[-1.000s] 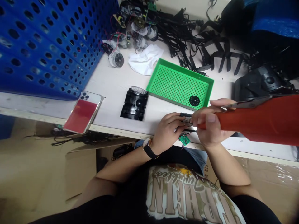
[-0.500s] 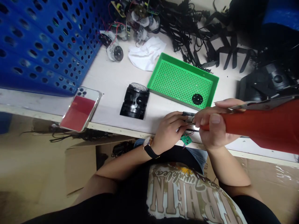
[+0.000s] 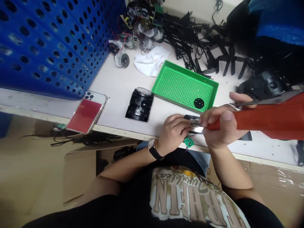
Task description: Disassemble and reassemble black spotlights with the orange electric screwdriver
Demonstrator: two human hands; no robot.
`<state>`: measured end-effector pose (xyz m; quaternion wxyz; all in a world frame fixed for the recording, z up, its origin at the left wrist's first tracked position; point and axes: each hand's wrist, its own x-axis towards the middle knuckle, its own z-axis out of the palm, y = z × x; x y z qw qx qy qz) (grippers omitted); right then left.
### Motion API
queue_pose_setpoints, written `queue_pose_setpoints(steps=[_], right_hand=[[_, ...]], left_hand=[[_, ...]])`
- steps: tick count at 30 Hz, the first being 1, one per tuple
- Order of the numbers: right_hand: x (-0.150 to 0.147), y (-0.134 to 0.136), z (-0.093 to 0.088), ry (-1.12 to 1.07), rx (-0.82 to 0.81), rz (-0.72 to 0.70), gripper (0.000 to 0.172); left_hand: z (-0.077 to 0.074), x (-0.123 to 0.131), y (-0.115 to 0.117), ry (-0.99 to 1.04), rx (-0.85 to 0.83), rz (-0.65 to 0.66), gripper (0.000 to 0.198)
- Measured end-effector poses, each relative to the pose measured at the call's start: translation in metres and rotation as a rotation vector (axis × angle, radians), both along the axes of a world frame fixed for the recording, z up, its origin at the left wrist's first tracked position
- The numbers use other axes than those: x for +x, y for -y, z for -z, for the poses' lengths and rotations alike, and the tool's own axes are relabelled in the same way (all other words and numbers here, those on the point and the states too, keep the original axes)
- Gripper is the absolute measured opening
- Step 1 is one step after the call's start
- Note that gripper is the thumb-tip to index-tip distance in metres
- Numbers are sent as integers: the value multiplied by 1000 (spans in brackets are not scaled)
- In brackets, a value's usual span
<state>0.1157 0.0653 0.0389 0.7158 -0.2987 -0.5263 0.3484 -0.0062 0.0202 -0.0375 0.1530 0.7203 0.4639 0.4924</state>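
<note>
My right hand (image 3: 219,125) is wrapped round the front of a red electric screwdriver (image 3: 263,118) with a metal lever along its upper side. Its bit points left, onto a dark housing part (image 3: 190,117) with a white and metal piece (image 3: 196,125) in it. My left hand (image 3: 174,129) is closed on the left side of that housing part, fingertips by the bit; its underside is hidden. Below, a small green circuit board (image 3: 189,142) hangs on thin wires at the bench edge. A black cylindrical housing (image 3: 140,104) lies to the left.
A green perforated tray (image 3: 155,91) holds a black disc (image 3: 199,103). Farther left are a phone (image 3: 86,114) and a big blue crate (image 3: 59,53). Behind lie a white cloth (image 3: 152,61), black cables (image 3: 190,44), and wired assemblies (image 3: 122,58). Black parts (image 3: 266,84) stand at right.
The view has shifted slightly. The screwdriver and my right hand have moved a little to the right, showing more of the bit and white piece. My left hand stays on the housing part.
</note>
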Motion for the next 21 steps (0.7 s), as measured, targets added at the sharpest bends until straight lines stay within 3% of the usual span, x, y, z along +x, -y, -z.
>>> queue_pose_setpoints(steps=[3, 8, 13, 21], right_hand=[[-4, 3, -8, -25, -9, 17, 20], [-4, 6, -11, -60, -49, -15, 16], [-1, 0, -3, 36, -32, 96, 20], [7, -4, 12, 165, -8, -3, 12]], left_hand=[[0, -1, 0, 46, 9, -51, 5], [-2, -2, -1, 28, -73, -12, 8], [-6, -1, 2, -108, -115, -13, 11], [-5, 0, 3, -154, -4, -21, 9]])
